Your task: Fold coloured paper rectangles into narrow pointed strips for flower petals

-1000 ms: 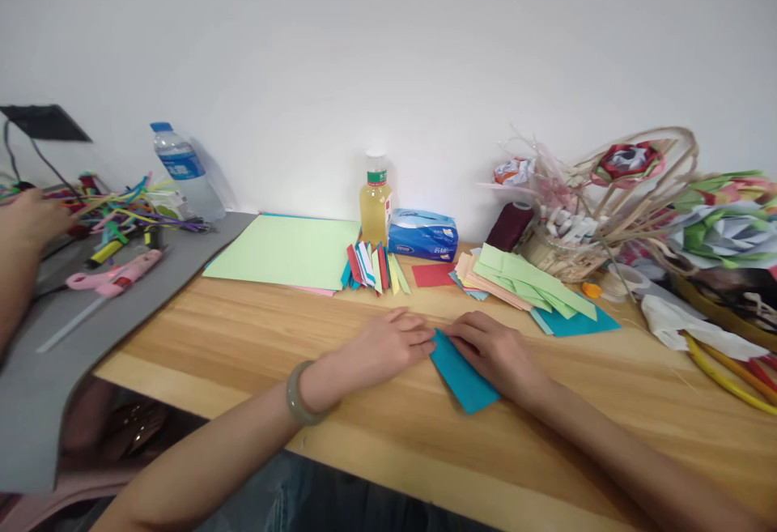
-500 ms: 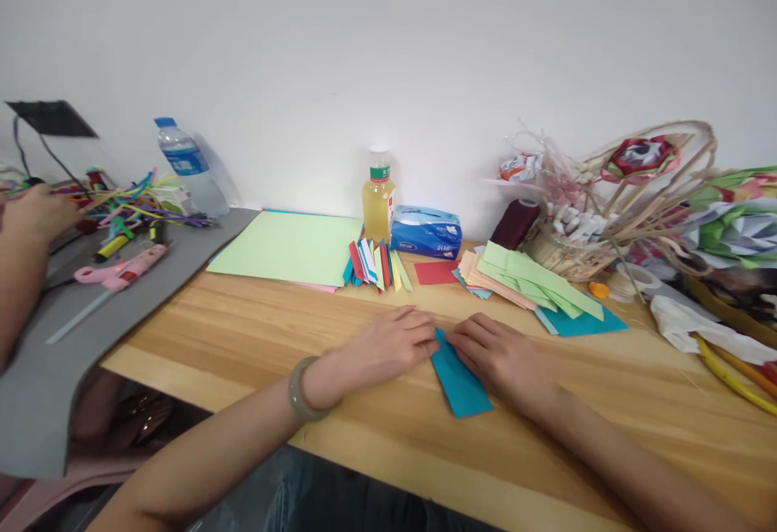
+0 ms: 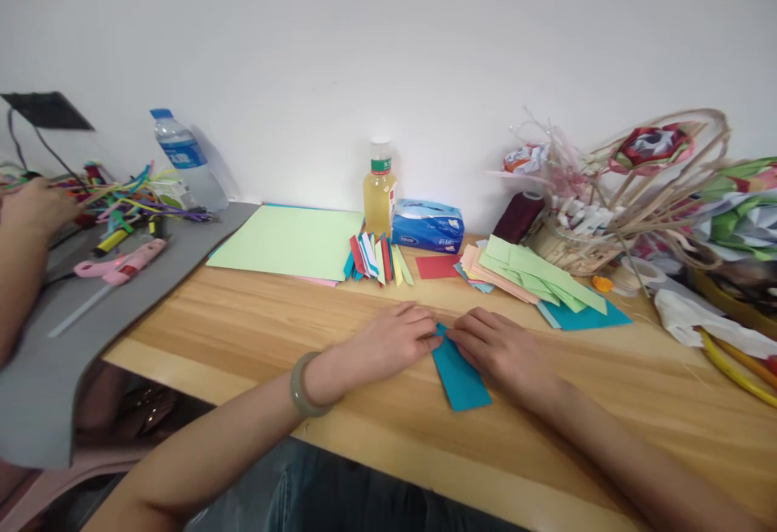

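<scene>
A teal paper strip (image 3: 460, 374) lies on the wooden table (image 3: 243, 329), running towards me. My left hand (image 3: 388, 342) rests on the table at its far end, fingers curled and pressing the strip's top corner. My right hand (image 3: 501, 350) lies over the strip's right side, fingers bent and pinching the same far end. A grey-green bangle (image 3: 302, 386) sits on my left wrist. The fingertips of both hands meet at the fold.
Behind my hands lie a fan of folded coloured strips (image 3: 376, 258), a light green sheet (image 3: 291, 242), a red piece (image 3: 437, 266), a stack of green and peach strips (image 3: 534, 277), a yellow bottle (image 3: 377, 192), a tissue pack (image 3: 428, 227) and a basket (image 3: 571, 244). Another person's hand (image 3: 30, 208) works at the left on a grey mat (image 3: 54, 346).
Both hands stay at the strip's far end with only small finger shifts. The view has drifted slightly, so the strip looks a little shorter and more upright.
</scene>
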{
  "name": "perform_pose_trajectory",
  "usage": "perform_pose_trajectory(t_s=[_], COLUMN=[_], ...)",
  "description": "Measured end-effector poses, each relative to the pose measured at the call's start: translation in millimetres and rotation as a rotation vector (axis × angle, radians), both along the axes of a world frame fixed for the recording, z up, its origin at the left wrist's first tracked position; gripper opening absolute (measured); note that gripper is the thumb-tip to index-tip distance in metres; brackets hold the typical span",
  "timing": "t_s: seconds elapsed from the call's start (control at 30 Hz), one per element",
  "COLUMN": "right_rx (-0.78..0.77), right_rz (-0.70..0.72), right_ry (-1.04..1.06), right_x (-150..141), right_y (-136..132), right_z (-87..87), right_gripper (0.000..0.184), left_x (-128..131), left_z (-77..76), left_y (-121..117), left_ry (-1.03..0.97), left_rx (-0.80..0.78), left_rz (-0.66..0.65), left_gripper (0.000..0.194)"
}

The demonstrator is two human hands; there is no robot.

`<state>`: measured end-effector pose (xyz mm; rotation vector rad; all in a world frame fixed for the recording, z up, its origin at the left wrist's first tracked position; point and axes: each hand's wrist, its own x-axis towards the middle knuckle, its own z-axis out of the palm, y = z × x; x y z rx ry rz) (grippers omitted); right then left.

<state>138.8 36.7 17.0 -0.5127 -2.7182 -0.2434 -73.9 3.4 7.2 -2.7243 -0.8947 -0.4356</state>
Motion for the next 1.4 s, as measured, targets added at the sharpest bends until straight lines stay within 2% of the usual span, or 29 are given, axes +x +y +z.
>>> perform_pose_trajectory(t_s=[0.13,0.47,0.9,1.23,1.4], right_rx=[0.003,-0.057,-0.170,-0.238,-0.258], right_rz=[0.013,-0.013,-0.019,0.006,-0.009], right_ry=[0.007,-0.004,0.012,0.031,0.070], right_x=[0.4,4.5,3.9,7.5,7.7], right_y=[0.6,-1.6,-1.9,0.2,1.5], right_z=[-1.4,-6.8,-2.3,-5.4,-6.8], right_gripper=[0.024,0.023,0.023,0.028,0.029], left_x=[1.0,-2.9,-4.0,-4.1,-0.7], left_z=[-3.5,-0.9,-4.5,-5.5,-3.0], left_y=[0.8,2.4,3.0,2.9,-0.1], left_ry=[-0.024,-0.048,-0.051,-0.044,-0.004], left_rx=[0.004,-0.090,-0.065,-0.065,-0.055], left_rz=[-0.002,-0.030,-0.038,-0.040,0.040], left_gripper=[0.027,0.028,0.026,0.024,0.027])
